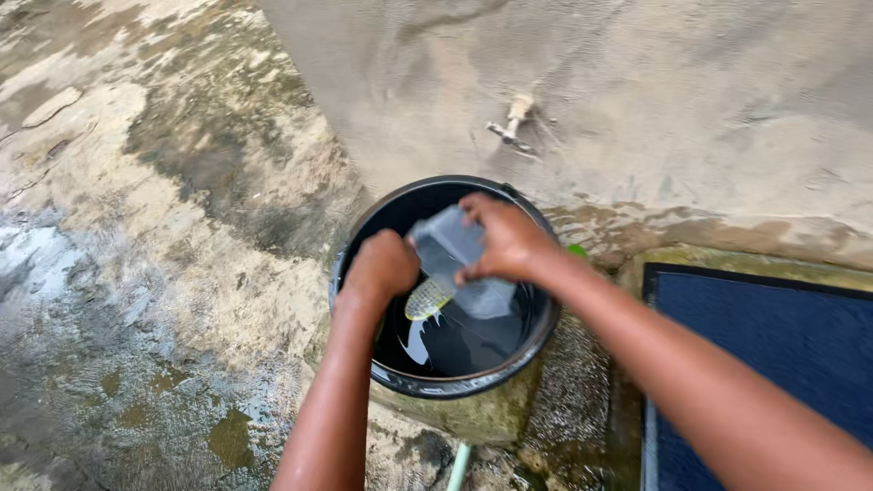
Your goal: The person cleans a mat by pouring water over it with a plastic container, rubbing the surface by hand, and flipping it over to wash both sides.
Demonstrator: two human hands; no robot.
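**Both hands on one object over the bucket — left end low, right end high**

Near edge: two bare forearms enter from the bottom, left one rising almost straight up, right one coming in on a diagonal from the lower right corner. A pale green hose end [460,465] shows on the wet ground between them.

Middle: black bucket [536,341] standing on a mossy block, dark water inside. Held above the water is a grey sandal-like piece of footwear [459,264], translucent grey with a yellow-green patterned end. Exact kind hard to tell; partly hidden by the hands.

Left hand [382,265]: fist closed, curled about the left edge of the footwear; whether something else is in the fist cannot be told. Right hand [507,241]: fingers bent and pressed down on top of the upper part, clamped on it from above.

Key relation: long axis runs diagonally, yellow-green end down and toward the person, just beside the left hand; grey end up and away, under the right hand. Both hands touching it, neither nearer. The object sits between the hands, inside the bucket's rim line, above the water.

Far: dark blue mat [782,336] right of the bucket; a tap [514,123] on the rough grey wall behind.
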